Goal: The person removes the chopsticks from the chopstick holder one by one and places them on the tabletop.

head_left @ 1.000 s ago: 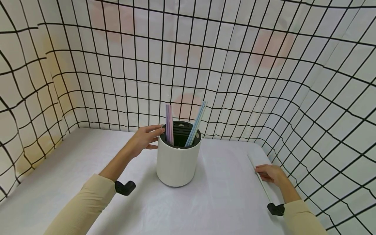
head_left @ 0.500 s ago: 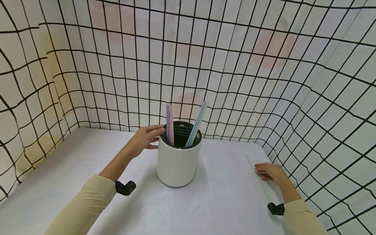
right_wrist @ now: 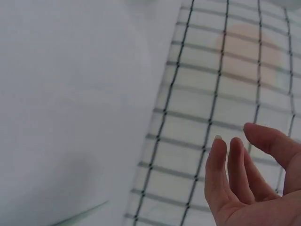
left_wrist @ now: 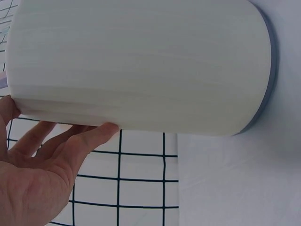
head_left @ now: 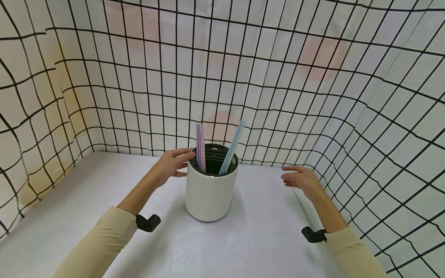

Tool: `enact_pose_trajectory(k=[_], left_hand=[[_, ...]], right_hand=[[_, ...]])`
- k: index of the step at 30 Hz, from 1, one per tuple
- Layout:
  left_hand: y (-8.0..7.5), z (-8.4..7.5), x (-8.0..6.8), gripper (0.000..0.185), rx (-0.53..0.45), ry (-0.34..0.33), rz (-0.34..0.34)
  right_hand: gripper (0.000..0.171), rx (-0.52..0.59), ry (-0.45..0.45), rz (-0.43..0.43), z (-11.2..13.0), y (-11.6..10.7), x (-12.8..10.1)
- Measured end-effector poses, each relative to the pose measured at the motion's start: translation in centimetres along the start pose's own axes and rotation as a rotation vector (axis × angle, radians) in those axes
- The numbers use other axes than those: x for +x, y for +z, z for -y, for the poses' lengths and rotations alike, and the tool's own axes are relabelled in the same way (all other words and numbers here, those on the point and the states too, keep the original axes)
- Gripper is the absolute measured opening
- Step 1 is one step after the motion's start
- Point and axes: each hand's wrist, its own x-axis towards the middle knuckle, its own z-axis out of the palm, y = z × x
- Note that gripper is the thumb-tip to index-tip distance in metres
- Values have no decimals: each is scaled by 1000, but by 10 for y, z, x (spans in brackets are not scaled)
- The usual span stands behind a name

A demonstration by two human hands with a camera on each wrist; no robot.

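A white cylindrical holder (head_left: 210, 195) with a dark slotted insert stands mid-table. Purple and pink straws (head_left: 200, 146) stand upright in it, and pale blue straws (head_left: 233, 146) lean right. My left hand (head_left: 172, 164) rests against the holder's upper left side near the rim. In the left wrist view its fingers (left_wrist: 80, 146) lie fairly straight along the holder (left_wrist: 141, 66). My right hand (head_left: 301, 178) hovers above the table to the holder's right, fingers loosely spread and holding nothing. The right wrist view shows that hand's fingers (right_wrist: 235, 174) relaxed, and a thin pale straw (right_wrist: 80, 213) lying on the table.
A white cloth covers the table (head_left: 104, 193). Sheets with a black grid (head_left: 278, 96) wall it in at the back, left and right. Black wrist mounts (head_left: 147, 222) sit on both beige sleeves.
My right hand has let go of the pale straw at the table's right edge and has risen up and leftward, toward the holder. My left hand and the holder have stayed put.
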Motion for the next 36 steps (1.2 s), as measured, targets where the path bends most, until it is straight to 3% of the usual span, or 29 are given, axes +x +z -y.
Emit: enact_pose_trajectory(k=[10,20,31,36], left_hand=[[0,0,0,59,4,4,-1],[-1,2,-2,60,13,35,7],[-2,2,-1,61,18,39,9],[-1,3,-1,60,14,38,11]], right_hand=[[37,103,-200,-25,65,53,-10],[34,159,-244,51,117,94,-31],[36,126,-292,129,133,120,-42],[36,94,-287,118,131,126,-43]])
